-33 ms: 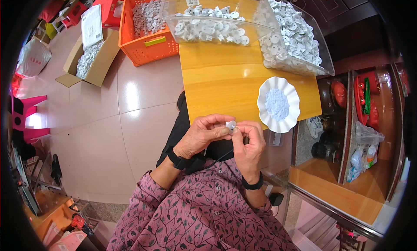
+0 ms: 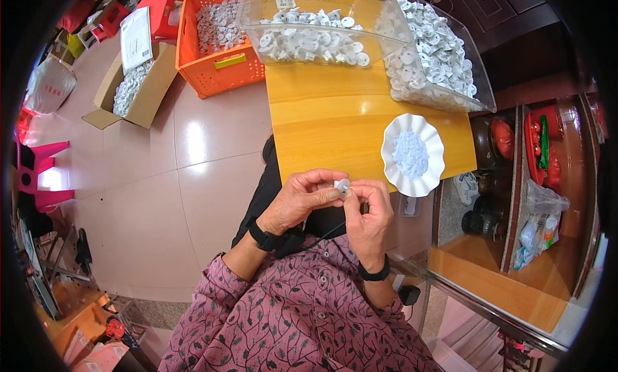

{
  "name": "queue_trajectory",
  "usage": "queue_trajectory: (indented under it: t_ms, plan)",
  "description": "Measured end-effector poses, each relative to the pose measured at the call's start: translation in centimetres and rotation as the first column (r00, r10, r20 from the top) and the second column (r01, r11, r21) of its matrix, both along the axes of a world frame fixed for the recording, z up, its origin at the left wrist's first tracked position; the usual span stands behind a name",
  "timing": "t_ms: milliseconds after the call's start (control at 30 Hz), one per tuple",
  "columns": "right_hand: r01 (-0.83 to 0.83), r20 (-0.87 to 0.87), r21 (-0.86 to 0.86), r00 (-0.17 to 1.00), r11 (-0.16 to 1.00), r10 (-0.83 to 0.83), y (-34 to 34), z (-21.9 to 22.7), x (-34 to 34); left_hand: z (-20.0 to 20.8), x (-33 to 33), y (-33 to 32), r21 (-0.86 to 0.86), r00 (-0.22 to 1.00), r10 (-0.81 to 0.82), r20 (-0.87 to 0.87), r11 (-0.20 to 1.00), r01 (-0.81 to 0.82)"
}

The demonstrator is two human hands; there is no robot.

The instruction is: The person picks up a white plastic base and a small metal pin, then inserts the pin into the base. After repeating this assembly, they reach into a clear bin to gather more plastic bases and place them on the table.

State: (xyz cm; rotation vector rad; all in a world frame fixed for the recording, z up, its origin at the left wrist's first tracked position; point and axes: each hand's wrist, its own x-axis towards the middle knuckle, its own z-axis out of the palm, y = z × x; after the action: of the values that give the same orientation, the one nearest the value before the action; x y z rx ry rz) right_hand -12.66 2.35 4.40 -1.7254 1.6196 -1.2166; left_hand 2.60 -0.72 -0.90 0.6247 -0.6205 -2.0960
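My left hand (image 2: 293, 201) is closed in a pinch on a small white plastic piece with a round disc (image 2: 342, 186), held just off the table's near edge. Against the right side of that piece, my right hand (image 2: 369, 212) has its thumb and forefinger pressed together. Whether a tiny part sits between those right fingertips is hidden. To the right, a white scalloped bowl (image 2: 391, 139) holds many small pale-blue pieces (image 2: 411, 155). It rests on the yellow wooden table (image 2: 328, 124), close to the near right corner.
Two clear bins, one at the table's far side (image 2: 309, 40) and one at far right (image 2: 444, 56), hold similar white pieces. An orange crate (image 2: 222, 73) and a cardboard box (image 2: 151, 98) stand left. Open shelves (image 2: 502, 256) are on the right, a pink stool (image 2: 48, 172) far left.
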Motion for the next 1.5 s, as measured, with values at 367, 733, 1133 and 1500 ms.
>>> queue_trajectory:
  t_ms: [367, 733, 1133, 1500]
  plan:
    - [-0.016, -0.112, -0.036, 0.994, 0.999, 0.011, 0.0, -0.2, 0.1, 0.0, 0.0, 0.1, -0.158, 0.996, 0.028, 0.083, 0.987, -0.015]
    - [-0.058, 0.112, 0.047, 0.992, 0.997, 0.053, 0.0, -1.1, -0.4, 0.1, 0.3, 0.0, -0.076, 0.998, 0.008, 0.055, 0.997, -0.003]
    - [-0.056, 0.099, 0.076, 0.994, 0.996, 0.048, 0.0, -0.5, -0.6, -0.1, 0.2, 0.1, -0.061, 0.999, 0.031, 0.011, 0.998, -0.030]
    - [-0.063, -0.034, -0.008, 0.997, 0.998, 0.063, -0.2, -0.2, -0.1, -0.5, 0.0, 0.2, -0.124, 0.999, 0.036, 0.038, 0.992, -0.031]
